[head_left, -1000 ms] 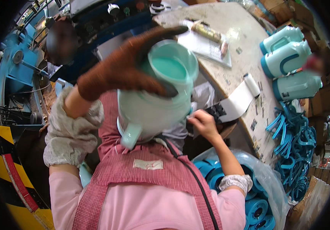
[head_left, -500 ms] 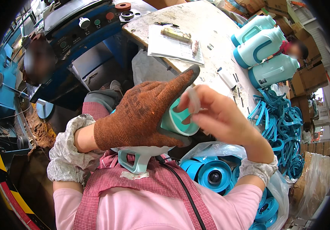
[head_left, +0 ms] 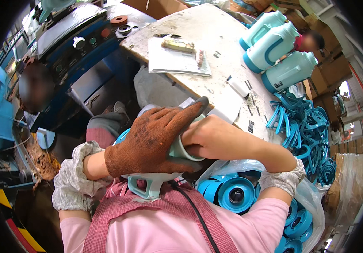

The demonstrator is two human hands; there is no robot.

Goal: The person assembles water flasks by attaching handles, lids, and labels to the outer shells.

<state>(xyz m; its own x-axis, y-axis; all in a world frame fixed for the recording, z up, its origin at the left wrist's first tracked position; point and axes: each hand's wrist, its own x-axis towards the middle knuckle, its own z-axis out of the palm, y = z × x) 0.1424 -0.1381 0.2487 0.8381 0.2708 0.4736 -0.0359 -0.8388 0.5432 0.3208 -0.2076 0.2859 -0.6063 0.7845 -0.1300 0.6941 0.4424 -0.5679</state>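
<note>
A mint-green insulated jug [head_left: 178, 148] lies across my lap with its open mouth turned to the right. My left hand [head_left: 150, 137], in a brown work glove with grey fingertips, is wrapped round the neck and covers much of it. The jug's handle [head_left: 150, 188] shows below the glove, against my checked apron. My bare right hand [head_left: 215, 137] has its curled fingers inside the mouth; their tips are hidden, and so is whatever they hold.
Beyond my hands is a worn table [head_left: 228, 38] with papers [head_left: 175, 63], a white tube [head_left: 237, 87] and several finished-looking jugs [head_left: 272, 46]. Blue straps [head_left: 308, 126] are heaped at right. A clear bag of blue round parts [head_left: 236, 194] is beside me. A control panel [head_left: 80, 42] stands left.
My right hand has moved left and down, pushing its fingers into the jug's mouth. The whitish ring it pinched earlier is out of sight. The left glove still grips the neck.
</note>
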